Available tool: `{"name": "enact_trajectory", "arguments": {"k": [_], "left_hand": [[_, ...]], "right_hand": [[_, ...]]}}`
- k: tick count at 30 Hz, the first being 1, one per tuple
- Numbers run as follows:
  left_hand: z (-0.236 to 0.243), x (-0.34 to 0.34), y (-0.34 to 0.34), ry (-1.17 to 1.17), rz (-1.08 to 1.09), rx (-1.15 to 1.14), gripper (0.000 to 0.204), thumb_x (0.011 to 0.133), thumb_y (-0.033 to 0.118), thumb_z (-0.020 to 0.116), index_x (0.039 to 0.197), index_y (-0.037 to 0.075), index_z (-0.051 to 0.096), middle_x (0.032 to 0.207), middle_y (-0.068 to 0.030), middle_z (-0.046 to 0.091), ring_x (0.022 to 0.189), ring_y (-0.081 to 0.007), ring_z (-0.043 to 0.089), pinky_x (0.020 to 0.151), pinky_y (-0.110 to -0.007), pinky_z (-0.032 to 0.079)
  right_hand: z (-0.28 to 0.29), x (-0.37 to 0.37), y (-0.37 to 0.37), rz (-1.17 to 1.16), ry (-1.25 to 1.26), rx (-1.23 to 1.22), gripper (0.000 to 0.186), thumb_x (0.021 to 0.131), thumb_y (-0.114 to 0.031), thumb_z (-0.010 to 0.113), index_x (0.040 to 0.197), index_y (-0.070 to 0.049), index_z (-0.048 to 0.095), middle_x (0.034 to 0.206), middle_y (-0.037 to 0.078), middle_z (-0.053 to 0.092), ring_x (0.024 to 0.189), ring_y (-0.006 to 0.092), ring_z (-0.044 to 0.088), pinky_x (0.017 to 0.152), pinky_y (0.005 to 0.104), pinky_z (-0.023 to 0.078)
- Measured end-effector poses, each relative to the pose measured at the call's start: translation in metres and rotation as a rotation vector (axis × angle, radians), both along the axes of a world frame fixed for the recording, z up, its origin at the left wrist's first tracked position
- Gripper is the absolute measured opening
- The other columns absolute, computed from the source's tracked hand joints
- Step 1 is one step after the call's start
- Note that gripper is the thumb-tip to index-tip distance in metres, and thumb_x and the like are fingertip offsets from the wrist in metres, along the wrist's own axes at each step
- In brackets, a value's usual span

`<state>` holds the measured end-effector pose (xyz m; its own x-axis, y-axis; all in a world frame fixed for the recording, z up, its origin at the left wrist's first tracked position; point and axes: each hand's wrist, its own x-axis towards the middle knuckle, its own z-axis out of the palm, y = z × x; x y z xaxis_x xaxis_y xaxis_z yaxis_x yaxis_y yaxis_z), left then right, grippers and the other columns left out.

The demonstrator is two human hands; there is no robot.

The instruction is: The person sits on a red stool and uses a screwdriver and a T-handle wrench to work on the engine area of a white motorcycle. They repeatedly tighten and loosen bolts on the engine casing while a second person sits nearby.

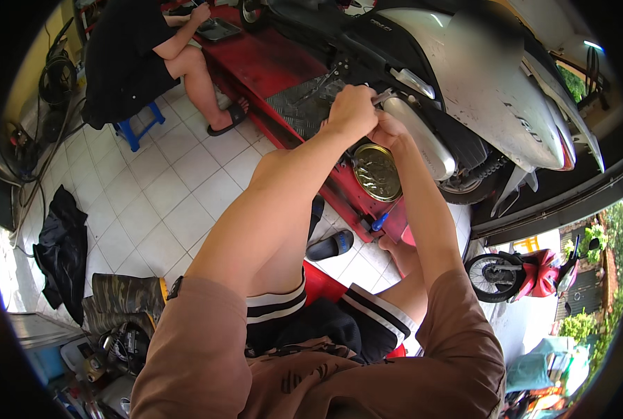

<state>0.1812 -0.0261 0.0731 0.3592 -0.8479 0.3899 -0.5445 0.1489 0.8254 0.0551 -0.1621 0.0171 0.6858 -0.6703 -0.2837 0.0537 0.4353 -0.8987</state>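
At upper centre, my left hand and right hand crowd a silver metal piece; whether either grips it, I can't tell. The glossy white-and-black motorcycle bounds upper right; beyond the edged red metal platform, smooth square tiles spread left.

You're in a brown short-sleeved fabric shirt, with white stripes running across your black fabric shorts! Now you've got a silver-and-black panelled motorbike, a flat red metal platform, a round golden metal tray, and tall camouflage-patterned boots, edged yellow!
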Motion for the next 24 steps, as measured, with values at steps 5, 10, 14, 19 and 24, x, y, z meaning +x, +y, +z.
{"name": "enact_trajectory", "arguments": {"k": [5,10,14,19,24], "left_hand": [[-0.015,0.012,-0.003,-0.485,-0.504,0.296,0.025,0.076,0.014,0.052,0.088,0.005,0.072,0.08,-0.0169,0.068,0.085,-0.0305,0.067,0.081,-0.038,0.052],[0.003,0.029,0.006,-0.544,-0.218,0.656,0.039,0.075,0.023,0.062,0.111,0.006,0.063,0.108,-0.0132,0.065,0.099,-0.0286,0.064,0.081,-0.039,0.052],[0.015,0.037,0.013,-0.276,-0.037,0.448,0.047,0.074,0.023,0.063,0.117,0.005,0.059,0.109,-0.0165,0.064,0.101,-0.0323,0.063,0.084,-0.04,0.051],[0.0,0.036,-0.005,-0.197,-0.218,0.112,0.055,0.075,0.03,0.065,0.128,0.019,0.054,0.106,-0.0095,0.066,0.095,-0.0263,0.065,0.083,-0.037,0.052],[0.014,0.027,0.008,-0.472,-0.507,0.648,0.045,0.077,0.023,0.062,0.12,0.01,0.061,0.107,-0.0079,0.066,0.094,-0.023,0.066,0.081,-0.031,0.052]], "right_hand": [[0.01,0.012,-0.026,0.195,0.019,0.017,0.023,0.094,-0.018,0.052,0.109,-0.001,0.054,0.095,0.006,0.06,0.083,0.0135,0.057,0.07,0.0231,0.048],[0.025,0.012,-0.012,0.113,-0.112,0.164,0.015,0.092,-0.014,0.057,0.094,0.0,0.054,0.075,0.002,0.049,0.063,0.01,0.043,0.055,0.0222,0.039],[0.021,0.013,-0.012,0.046,-0.151,0.165,0.011,0.093,-0.011,0.052,0.096,-0.001,0.054,0.077,0.003,0.049,0.064,0.0104,0.043,0.057,0.022,0.039],[0.029,0.035,0.018,-0.193,0.03,-0.073,0.011,0.094,-0.013,0.052,0.097,-0.003,0.056,0.08,0.002,0.053,0.065,0.0115,0.046,0.064,0.0249,0.045],[0.022,0.009,-0.012,-0.018,-0.097,0.15,0.013,0.092,-0.012,0.054,0.1,-0.001,0.053,0.075,0.001,0.048,0.063,0.0102,0.042,0.06,0.0235,0.039]]}}
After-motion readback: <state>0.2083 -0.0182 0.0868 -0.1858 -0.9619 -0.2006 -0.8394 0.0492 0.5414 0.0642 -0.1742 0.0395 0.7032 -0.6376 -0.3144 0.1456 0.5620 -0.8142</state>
